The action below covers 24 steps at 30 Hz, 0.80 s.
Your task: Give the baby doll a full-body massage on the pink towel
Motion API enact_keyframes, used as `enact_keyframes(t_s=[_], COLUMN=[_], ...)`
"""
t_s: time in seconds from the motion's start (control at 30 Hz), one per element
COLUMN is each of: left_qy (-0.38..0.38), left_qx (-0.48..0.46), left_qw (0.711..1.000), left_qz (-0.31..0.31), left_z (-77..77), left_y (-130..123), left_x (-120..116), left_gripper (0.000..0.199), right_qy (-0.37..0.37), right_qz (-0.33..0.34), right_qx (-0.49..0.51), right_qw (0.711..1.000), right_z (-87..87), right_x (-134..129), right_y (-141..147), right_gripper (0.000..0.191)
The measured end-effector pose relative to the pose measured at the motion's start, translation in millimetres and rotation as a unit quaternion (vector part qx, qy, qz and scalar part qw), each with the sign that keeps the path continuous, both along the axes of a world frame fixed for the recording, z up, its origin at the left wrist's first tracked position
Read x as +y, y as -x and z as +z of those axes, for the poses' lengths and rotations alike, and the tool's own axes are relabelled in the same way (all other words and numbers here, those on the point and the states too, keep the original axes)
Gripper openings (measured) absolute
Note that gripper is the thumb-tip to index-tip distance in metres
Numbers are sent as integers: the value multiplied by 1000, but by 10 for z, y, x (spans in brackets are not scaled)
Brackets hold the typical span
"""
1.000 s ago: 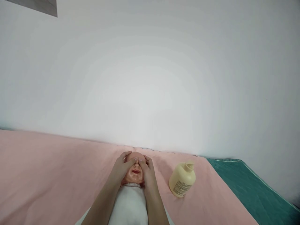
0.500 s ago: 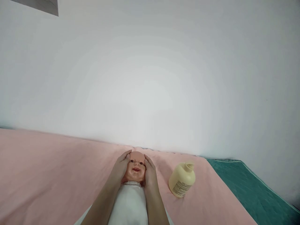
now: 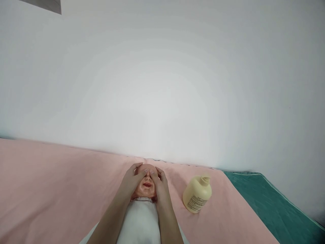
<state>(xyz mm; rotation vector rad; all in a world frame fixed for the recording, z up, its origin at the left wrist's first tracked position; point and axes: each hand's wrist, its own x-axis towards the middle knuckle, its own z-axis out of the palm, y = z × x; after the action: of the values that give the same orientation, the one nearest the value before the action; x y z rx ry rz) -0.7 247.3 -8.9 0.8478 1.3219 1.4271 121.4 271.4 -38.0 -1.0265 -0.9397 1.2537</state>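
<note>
— Held, then?
— Yes: a doll (image 3: pixel 141 217), face up on a pink sheet (image 3: pixel 63 183), head toward the wall (image 3: pixel 162 84), dressed in white with a frilled collar.
— Held how?
— Cupped on one side of the head by the left hand (image 3: pixel 130 181), on the other by the right hand (image 3: pixel 161 186), with fingers curved along the sides and thumbs over the eyes.
— And close by?
— To the right, a pale yellow bottle (image 3: pixel 197 195), standing on the same sheet near the right forearm, with small dark print and a spout on top.
— About the sheet?
— Spread far to the left, creased toward the lower left corner, running back to the foot of the wall.
— Farther right?
— A green cover (image 3: pixel 276 210), showing past the pink edge, with a thin pale line along its far side.
— And around?
— Mostly pale wall, brightest in the middle, dimmer outward; high on the left, part of a grey panel (image 3: pixel 48 4), too cut off to identify.
</note>
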Motion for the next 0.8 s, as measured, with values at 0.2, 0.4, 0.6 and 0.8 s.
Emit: enact_keyframes(t_s=[0.2,0.4,0.6,0.8], left_qy=[-15,-30,-49,-64], left_qx=[-16,-42,-65,-70], left_qw=[1000,999,996,995], left_qz=[-4,12,30,35], left_z=[-32,-33,-71,-82], left_y=[-37,-39,-15,-31], left_x=[19,22,52,36], left_gripper=[39,34,35,39], right_qy=[1,-2,-21,-31], right_qz=[1,-2,14,8], right_qx=[4,17,51,49], right_qw=[1000,1000,998,998], right_z=[-37,-98,-191,-162], right_x=[31,101,156,143], right_y=[-27,-30,-73,-54], right_gripper=[43,38,38,41])
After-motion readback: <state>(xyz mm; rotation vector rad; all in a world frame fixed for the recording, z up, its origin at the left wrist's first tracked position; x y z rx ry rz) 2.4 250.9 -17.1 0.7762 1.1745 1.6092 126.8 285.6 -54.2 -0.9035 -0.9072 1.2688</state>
